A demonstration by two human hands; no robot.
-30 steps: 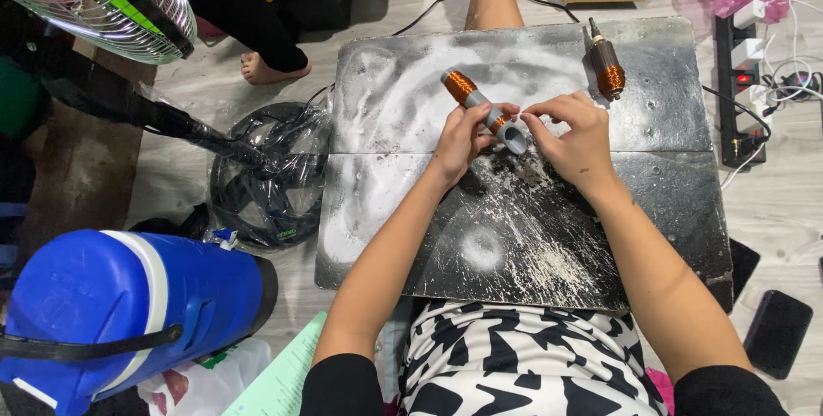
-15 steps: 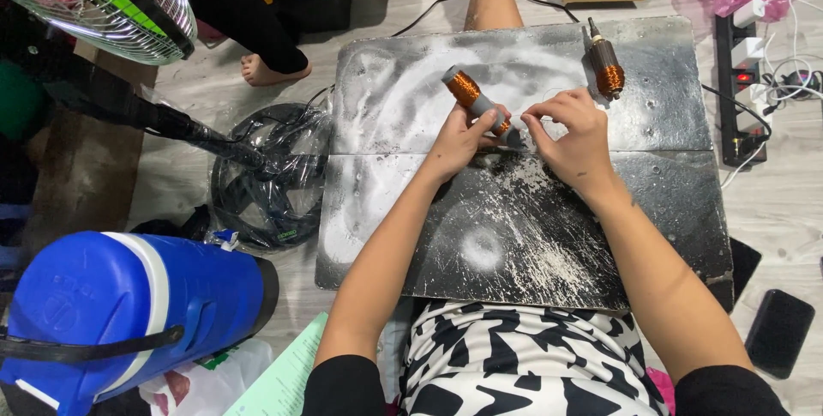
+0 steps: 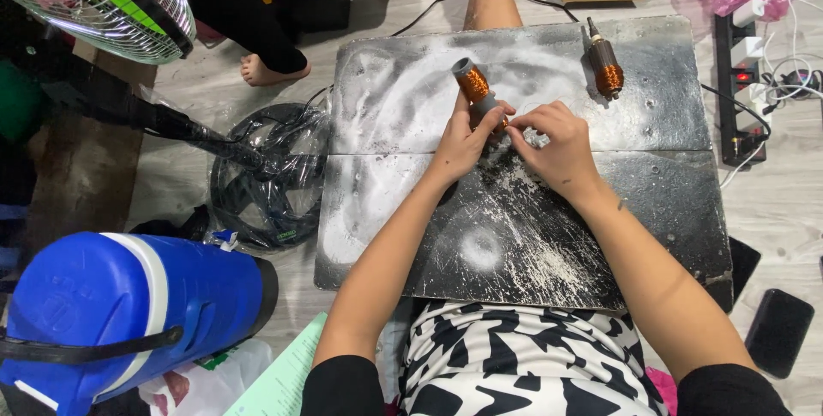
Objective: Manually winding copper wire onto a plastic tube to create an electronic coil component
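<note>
A dark, dust-streaked table [image 3: 651, 201] spreads under both forearms, which reach in from the bottom edge and meet near its middle. Left of it lie a blue jug [image 3: 129, 313] and a black fan part wrapped in clear plastic [image 3: 270, 176]. The left hand [image 3: 461, 143] curls its fingers around the lower end of a copper-wound motor armature [image 3: 477, 90], which rises tilted up and to the left out of that grip. The right hand [image 3: 555, 146] sits just beside it, fingertips pinched together at the armature's base. A second armature [image 3: 605, 66] lies apart near the table's far edge.
</note>
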